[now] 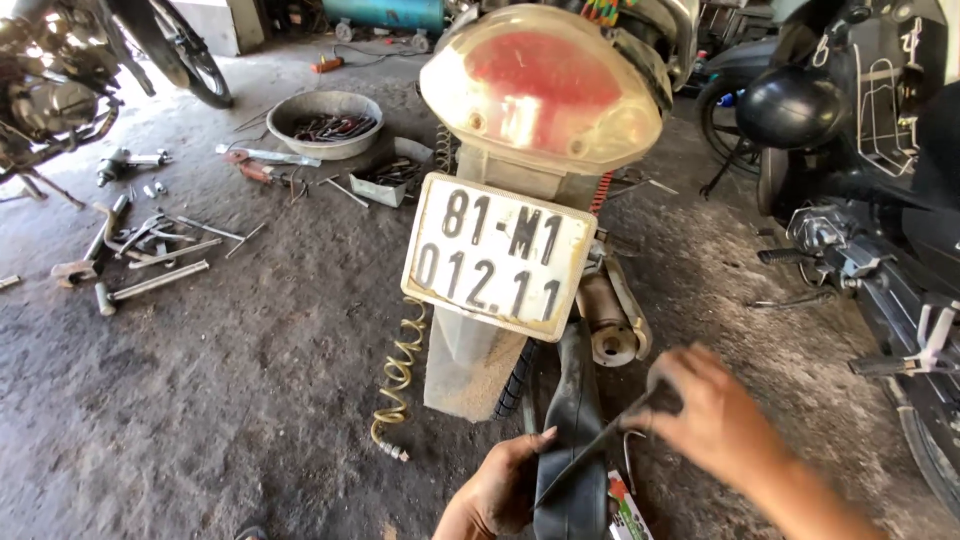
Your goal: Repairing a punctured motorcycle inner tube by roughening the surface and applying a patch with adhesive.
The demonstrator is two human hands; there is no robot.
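Both hands grip a black inner tube (572, 440) behind the motorbike's rear wheel (518, 380): left hand (497, 492) clasps its fold, right hand (705, 408) pinches an edge; feeding it in looks next.

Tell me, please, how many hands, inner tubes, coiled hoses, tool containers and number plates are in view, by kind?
Hands: 2, left hand and right hand, both on the tube
Inner tube: 1
Coiled hose: 1
Tool containers: 2, a basin and a tray
Number plate: 1
Total: 7
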